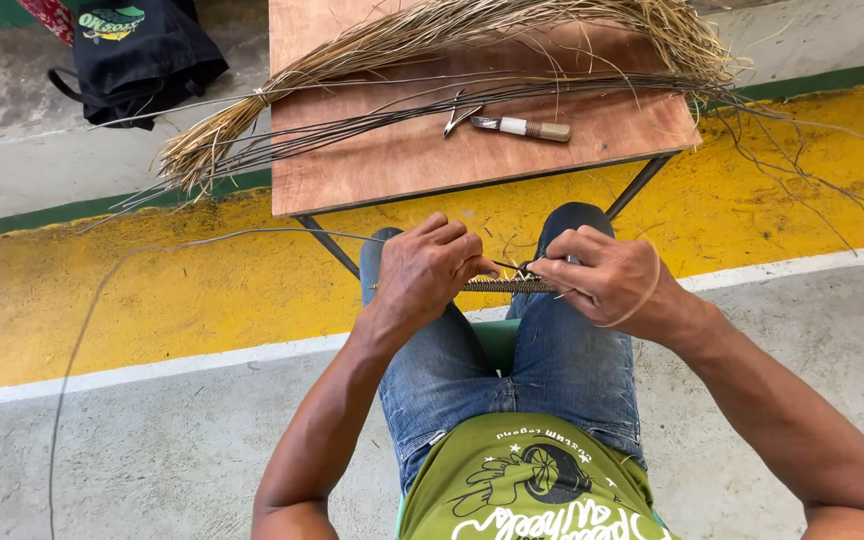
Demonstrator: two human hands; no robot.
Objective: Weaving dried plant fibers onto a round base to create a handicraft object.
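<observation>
My left hand [427,270] and my right hand [602,280] meet over my knees, both pinching a narrow woven strip [508,286] of dark and pale fibre that spans between them. A long thin dark strand [202,238] trails from the left hand out to the left and curves down across the floor. The fingertips of the right hand close on the strip's right end, where short strand ends stick up.
A low wooden table [402,165] stands in front of my knees, bearing a bundle of dry straw-coloured fibres [372,50], dark thin strands [372,120], a small knife with a wrapped handle [522,127] and metal pliers [457,117]. A black bag [137,55] lies far left on the floor.
</observation>
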